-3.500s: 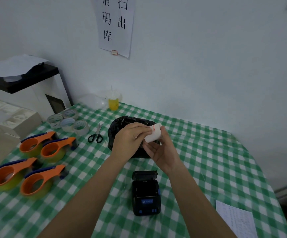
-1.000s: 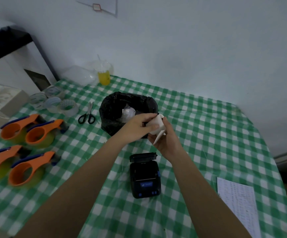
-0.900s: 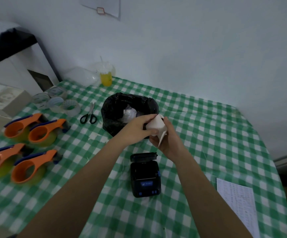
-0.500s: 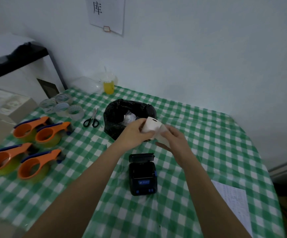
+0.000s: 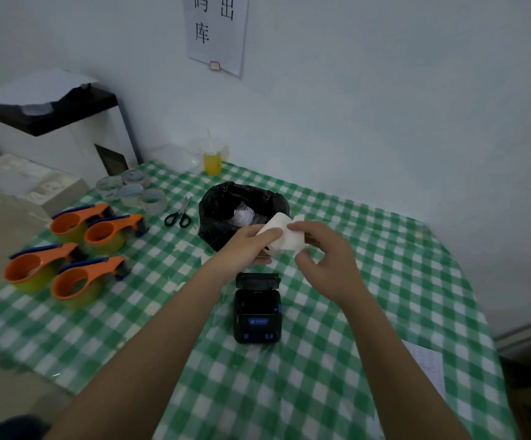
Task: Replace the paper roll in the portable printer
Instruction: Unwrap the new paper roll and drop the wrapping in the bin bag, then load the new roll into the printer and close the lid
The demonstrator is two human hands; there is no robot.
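A small black portable printer [image 5: 257,312] lies on the green checked tablecloth with its lid flipped up at the far end; its paper bay looks dark. Above and beyond it I hold a white paper roll [image 5: 281,235] in the air. My left hand [image 5: 248,246] grips the roll from the left. My right hand [image 5: 322,252] pinches the loose paper end on the right side, pulled a short way off the roll.
A black bin bag [image 5: 226,214] with crumpled paper stands just behind the hands. Scissors [image 5: 180,214], several clear tape rolls [image 5: 130,188] and orange tape dispensers [image 5: 76,249] lie at the left. A drink cup [image 5: 212,158] stands by the wall. A printed sheet [image 5: 429,369] lies at the right edge.
The roll went from being cupped between both hands to being held by the left, with the right hand drawing its free end out to the right. The view tilted up slightly.
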